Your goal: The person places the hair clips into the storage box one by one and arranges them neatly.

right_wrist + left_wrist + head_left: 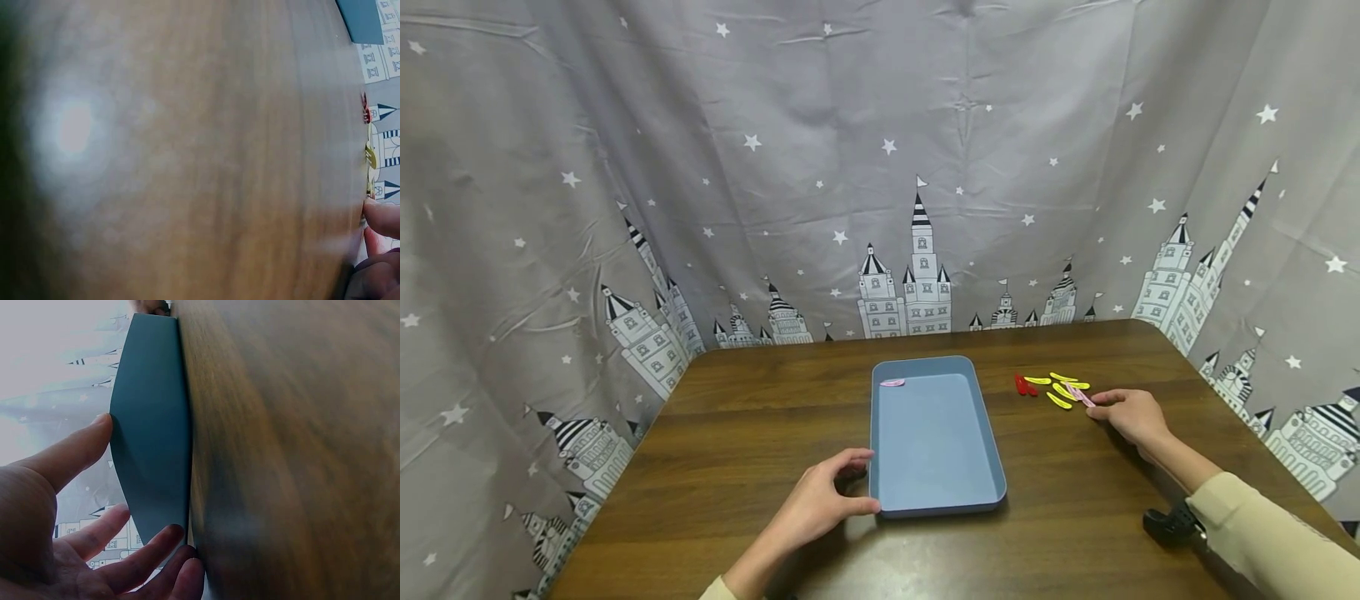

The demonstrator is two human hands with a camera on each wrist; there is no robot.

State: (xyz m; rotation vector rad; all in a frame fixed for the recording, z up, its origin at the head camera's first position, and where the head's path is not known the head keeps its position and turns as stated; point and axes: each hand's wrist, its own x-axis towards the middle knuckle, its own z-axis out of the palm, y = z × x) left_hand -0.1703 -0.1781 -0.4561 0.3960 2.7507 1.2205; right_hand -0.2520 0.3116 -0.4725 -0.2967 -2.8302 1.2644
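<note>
A shallow blue-grey tray (936,504) lies on the table, a pink snap hair clip (892,382) inside near its far left corner. My left hand (820,500) rests against the tray's left side, thumb at the near left corner. In the left wrist view, the spread fingers (150,553) touch the tray's outer wall (150,425). To the right of the tray, my right hand (1131,414) pinches the end of a pink hair clip (1084,398) between thumb and fingertips. That clip overlaps a loose group of yellow hair clips (1059,401); red hair clips (1021,384) lie at the group's left.
The brown wooden table (760,417) reaches back to a grey curtain (820,167) printed with castles and stars. A dark strap-like piece (1172,527) sits at the right wrist, by the cream sleeve (1262,525).
</note>
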